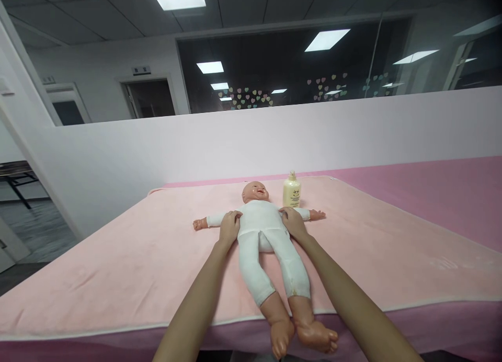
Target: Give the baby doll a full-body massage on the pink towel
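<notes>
A baby doll point(261, 218) in a white cloth body lies on its back, head away from me, arms stretched out sideways. Its bare feet reach over the near edge of the bed. My left hand point(230, 228) presses against the left side of its chest, below the outstretched arm, fingers curled at the cloth. On the opposite side of the chest, my right hand point(294, 222) holds the doll the same way, fingertips on the white cloth. Both thumbs are hard to make out. A pale yellow pump bottle point(291, 193) stands upright just beyond my right hand.
Beneath the doll a pink towel-like cover point(129, 262) with a white border spreads over the bed. A low white wall point(243, 147) with dark glass above stands behind it. Pink padding point(443, 200) runs along the right. At far left is a dark-legged table point(18, 181).
</notes>
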The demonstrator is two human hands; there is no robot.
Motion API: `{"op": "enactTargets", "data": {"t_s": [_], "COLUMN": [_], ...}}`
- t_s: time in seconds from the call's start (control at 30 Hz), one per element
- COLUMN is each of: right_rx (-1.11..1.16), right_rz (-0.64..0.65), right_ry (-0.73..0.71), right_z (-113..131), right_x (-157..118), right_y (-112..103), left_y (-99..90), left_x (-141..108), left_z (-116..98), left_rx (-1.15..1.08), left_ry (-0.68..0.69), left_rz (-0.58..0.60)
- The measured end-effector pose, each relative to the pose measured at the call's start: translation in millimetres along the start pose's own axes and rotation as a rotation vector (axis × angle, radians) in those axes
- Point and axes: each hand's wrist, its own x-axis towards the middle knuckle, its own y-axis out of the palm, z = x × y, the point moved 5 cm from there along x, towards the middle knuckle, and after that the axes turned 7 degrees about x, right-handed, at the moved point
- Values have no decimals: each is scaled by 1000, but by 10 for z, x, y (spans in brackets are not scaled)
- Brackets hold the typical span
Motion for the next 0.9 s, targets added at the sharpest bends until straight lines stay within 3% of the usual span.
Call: {"op": "enactTargets", "data": {"t_s": [0.9], "right_rx": [-11], "right_rz": [3], "right_ry": [5], "right_z": [25], "right_x": [-6], "right_y": [-13], "left_y": [-7], "left_x": [-3], "left_z": [-9], "left_rx": [6], "left_ry": [8], "left_rz": [4]}}
